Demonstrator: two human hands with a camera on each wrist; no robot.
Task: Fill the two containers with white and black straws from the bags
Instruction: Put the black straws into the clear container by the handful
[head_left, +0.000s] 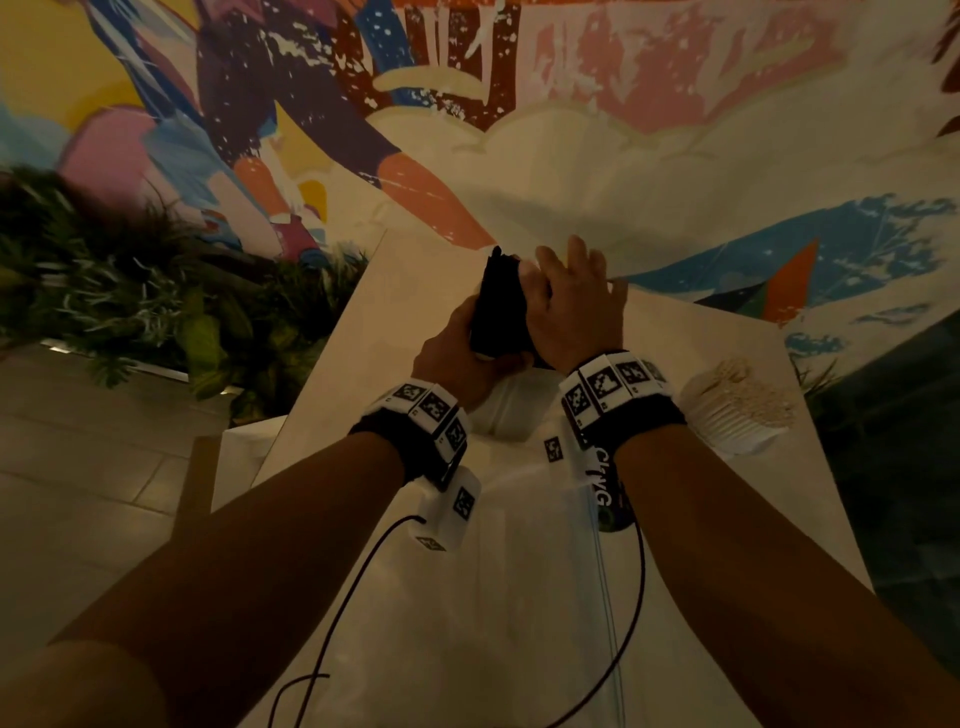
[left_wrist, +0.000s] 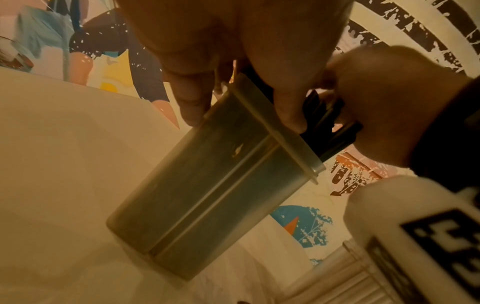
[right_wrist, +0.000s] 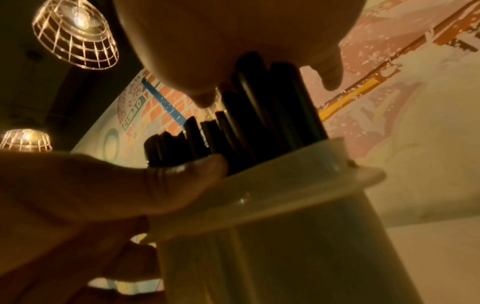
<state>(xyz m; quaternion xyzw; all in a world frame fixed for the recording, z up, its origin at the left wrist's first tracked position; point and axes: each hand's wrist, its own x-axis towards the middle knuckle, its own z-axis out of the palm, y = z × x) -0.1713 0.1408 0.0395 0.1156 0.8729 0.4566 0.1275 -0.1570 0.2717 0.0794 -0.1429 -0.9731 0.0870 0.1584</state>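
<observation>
A clear container (head_left: 500, 317) packed with black straws is held above the table. My left hand (head_left: 457, 348) grips its left side; in the left wrist view the fingers (left_wrist: 192, 96) wrap the tilted container (left_wrist: 207, 185) just below the rim. My right hand (head_left: 576, 306) lies on top with fingers spread. Its palm (right_wrist: 233, 41) rests on the ends of the black straws (right_wrist: 259, 123), which stick out past the rim (right_wrist: 285, 185). The left thumb (right_wrist: 155, 181) touches the straws at the rim. A second container (head_left: 737, 410), full of white straws, stands to the right.
A pale table (head_left: 395, 291) lies under the hands, with a clear plastic bag (head_left: 493, 597) spread on it below my forearms. Green plants (head_left: 104, 291) line the left side and a painted wall (head_left: 571, 156) rises behind. Wrist-camera cables hang over the bag.
</observation>
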